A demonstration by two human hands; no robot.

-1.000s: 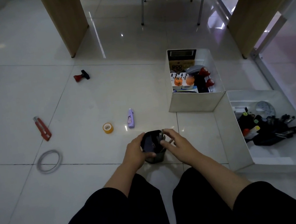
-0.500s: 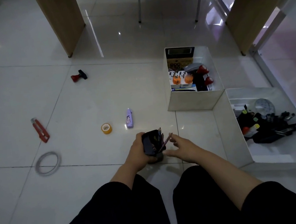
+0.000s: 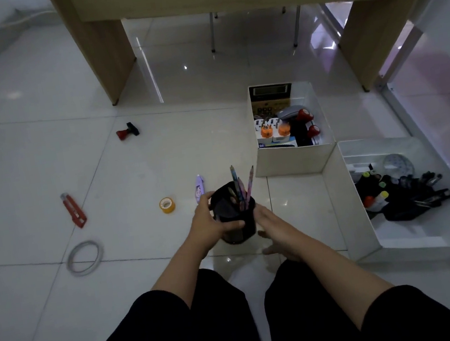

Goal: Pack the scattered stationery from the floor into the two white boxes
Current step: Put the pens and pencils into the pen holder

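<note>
Pencil holder in left hand grip, right hand beside.

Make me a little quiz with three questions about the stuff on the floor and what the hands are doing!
1. True or false: the black pen holder has pencils standing in it.
2. Which hand grips the pen holder? A) left hand B) right hand C) neither
3. Fill in: the yellow tape roll lies on the floor between the red utility knife and the purple ______.

Key
1. True.
2. A. The left hand's fingers wrap round it; the right hand sits beside it, and whether it grips cannot be told.
3. Correction tape, most likely; it is small and partly behind the left hand.
</note>
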